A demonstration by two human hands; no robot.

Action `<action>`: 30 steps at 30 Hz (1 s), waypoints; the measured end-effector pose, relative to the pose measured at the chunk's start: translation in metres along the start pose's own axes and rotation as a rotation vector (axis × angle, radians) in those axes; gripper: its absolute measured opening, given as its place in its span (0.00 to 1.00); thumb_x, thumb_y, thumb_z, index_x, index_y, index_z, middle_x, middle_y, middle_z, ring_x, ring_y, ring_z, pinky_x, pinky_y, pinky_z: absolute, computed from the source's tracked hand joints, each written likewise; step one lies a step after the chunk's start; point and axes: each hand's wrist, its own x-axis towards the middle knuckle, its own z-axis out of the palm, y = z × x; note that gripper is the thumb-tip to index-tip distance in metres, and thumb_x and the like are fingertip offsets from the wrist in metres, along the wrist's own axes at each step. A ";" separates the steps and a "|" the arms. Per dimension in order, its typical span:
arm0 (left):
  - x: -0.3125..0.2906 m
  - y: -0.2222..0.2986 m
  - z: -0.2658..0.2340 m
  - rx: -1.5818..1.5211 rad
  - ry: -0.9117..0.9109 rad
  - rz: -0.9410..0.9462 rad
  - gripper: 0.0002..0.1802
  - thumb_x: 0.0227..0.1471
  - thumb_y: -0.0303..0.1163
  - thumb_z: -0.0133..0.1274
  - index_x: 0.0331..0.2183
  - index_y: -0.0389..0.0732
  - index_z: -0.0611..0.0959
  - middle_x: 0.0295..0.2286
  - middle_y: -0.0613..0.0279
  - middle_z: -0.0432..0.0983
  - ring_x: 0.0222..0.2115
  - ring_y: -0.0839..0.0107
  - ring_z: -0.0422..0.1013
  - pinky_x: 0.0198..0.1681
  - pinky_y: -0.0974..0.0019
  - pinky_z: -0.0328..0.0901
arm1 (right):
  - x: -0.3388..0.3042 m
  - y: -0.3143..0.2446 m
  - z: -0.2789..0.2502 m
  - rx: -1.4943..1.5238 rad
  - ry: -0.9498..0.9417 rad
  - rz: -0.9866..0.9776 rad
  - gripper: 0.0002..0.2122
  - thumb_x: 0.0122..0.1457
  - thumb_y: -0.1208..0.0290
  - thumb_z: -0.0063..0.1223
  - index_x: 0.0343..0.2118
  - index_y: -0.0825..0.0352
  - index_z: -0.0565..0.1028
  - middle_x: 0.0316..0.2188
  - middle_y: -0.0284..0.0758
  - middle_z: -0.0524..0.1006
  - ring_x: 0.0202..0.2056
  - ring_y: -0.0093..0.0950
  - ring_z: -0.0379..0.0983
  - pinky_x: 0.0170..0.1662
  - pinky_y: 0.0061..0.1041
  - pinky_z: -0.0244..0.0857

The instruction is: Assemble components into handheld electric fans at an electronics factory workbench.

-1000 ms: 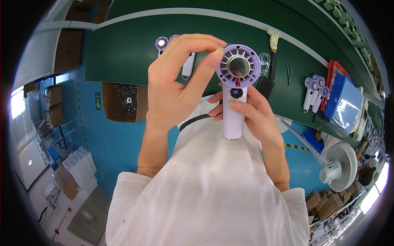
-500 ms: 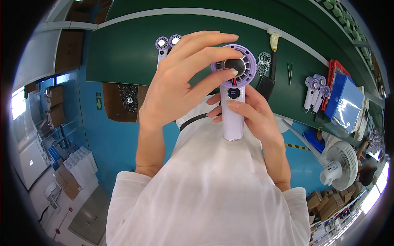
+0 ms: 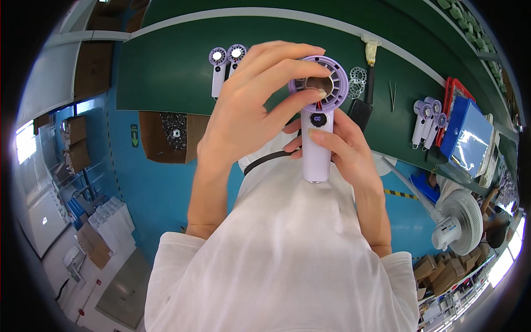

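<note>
A light purple handheld fan [image 3: 316, 157] is held upright in front of my white shirt. Its small dark display is lit, and a red mark shows below the hub. My right hand [image 3: 354, 152] wraps round the handle, thumb on the front just under the display. My left hand [image 3: 235, 113] reaches across to the fan's head, with thumb and forefinger closed on the shiny round disc [image 3: 319, 84] at its centre. Its other fingers arch over the top rim. I cannot tell whether the disc is fixed or loose.
On the green table [image 3: 166, 72] are two purple fans [image 3: 218, 80], clear rings [image 3: 357, 83], a black-handled tool [image 3: 370, 83], tweezers [image 3: 392, 97], several more fans [image 3: 423, 119], a red tray [image 3: 454, 87] and a blue box [image 3: 467, 138]. A cardboard box [image 3: 152, 146] stands lower left, an electric fan [image 3: 462, 221] right.
Both hands and the handheld fan have shifted slightly up and right. The central disc, dark before, now looks brownish and reflective. The grip of both hands is much the same.
</note>
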 end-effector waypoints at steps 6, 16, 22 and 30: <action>-0.002 -0.008 0.011 0.022 -0.017 -0.049 0.17 0.42 0.23 0.64 0.38 0.44 0.85 0.45 0.62 0.79 0.48 0.61 0.71 0.52 0.60 0.63 | 0.004 0.008 -0.008 -0.028 0.054 -0.002 0.21 0.60 0.73 0.50 0.55 0.71 0.63 0.42 0.45 0.78 0.37 0.32 0.80 0.42 0.30 0.74; -0.008 -0.012 0.028 -0.175 0.012 -0.151 0.21 0.43 0.22 0.63 0.43 0.41 0.82 0.50 0.59 0.76 0.50 0.62 0.71 0.56 0.60 0.62 | 0.012 0.010 -0.012 -0.004 0.033 -0.004 0.20 0.61 0.73 0.49 0.55 0.72 0.63 0.43 0.43 0.77 0.39 0.33 0.79 0.42 0.31 0.74; -0.018 -0.014 0.034 -0.168 0.120 -0.294 0.46 0.40 0.35 0.69 0.59 0.39 0.66 0.55 0.54 0.66 0.53 0.58 0.66 0.54 0.56 0.63 | 0.022 0.013 -0.018 0.007 0.117 0.006 0.20 0.61 0.74 0.50 0.55 0.71 0.64 0.43 0.41 0.76 0.40 0.33 0.79 0.42 0.31 0.74; -0.018 -0.013 0.036 -0.069 0.117 -0.231 0.31 0.43 0.30 0.67 0.50 0.40 0.76 0.51 0.54 0.70 0.50 0.56 0.67 0.50 0.59 0.65 | 0.029 0.014 -0.022 -0.006 0.112 -0.026 0.21 0.60 0.76 0.51 0.55 0.71 0.64 0.44 0.39 0.76 0.40 0.32 0.79 0.42 0.30 0.73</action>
